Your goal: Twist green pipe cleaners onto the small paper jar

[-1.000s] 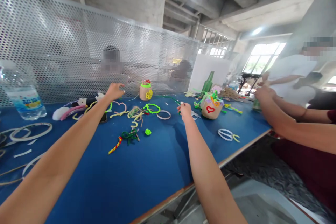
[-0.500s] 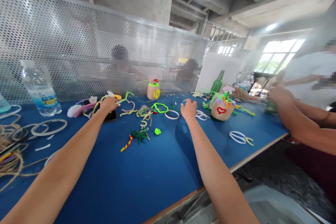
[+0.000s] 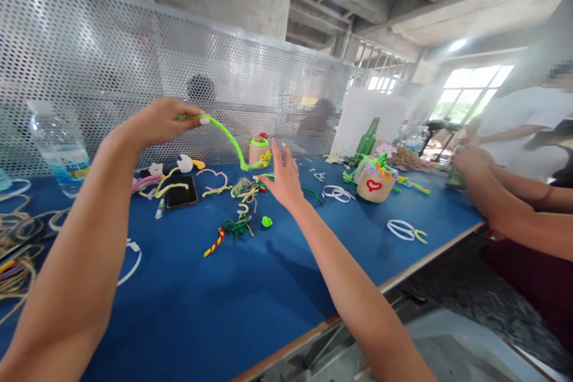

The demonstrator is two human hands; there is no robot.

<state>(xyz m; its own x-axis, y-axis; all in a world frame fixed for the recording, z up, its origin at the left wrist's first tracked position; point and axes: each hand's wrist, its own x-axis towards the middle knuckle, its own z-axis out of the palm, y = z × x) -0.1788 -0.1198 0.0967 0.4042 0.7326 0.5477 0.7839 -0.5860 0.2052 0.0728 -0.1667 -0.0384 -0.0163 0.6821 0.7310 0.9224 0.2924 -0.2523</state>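
Observation:
My left hand (image 3: 172,116) is raised above the table, pinching one end of a bright green pipe cleaner (image 3: 229,136). The pipe cleaner arcs to the right and bends near its lower end. My right hand (image 3: 286,178) is held with fingers apart, close to that lower end; a bit of green shows by its thumb tip, and I cannot tell whether they touch. Behind it stands a small twine-wrapped jar (image 3: 256,154) with a yellow flower. Nearer lie a small green curled piece (image 3: 267,222), a dark green bundle (image 3: 237,227) and a red-and-yellow twisted piece (image 3: 215,243).
A phone (image 3: 181,196) and a water bottle (image 3: 62,152) are at the left. On the right are a jar with a red heart (image 3: 375,184), a green bottle (image 3: 369,142) and white rings (image 3: 400,229). Another person's hands (image 3: 472,158) work at the far right. A perforated screen (image 3: 111,71) runs behind the blue table.
My left hand has risen from beside the phone, lifting the green pipe cleaner. My right hand has moved left, away from the white rings, and its fingers have spread.

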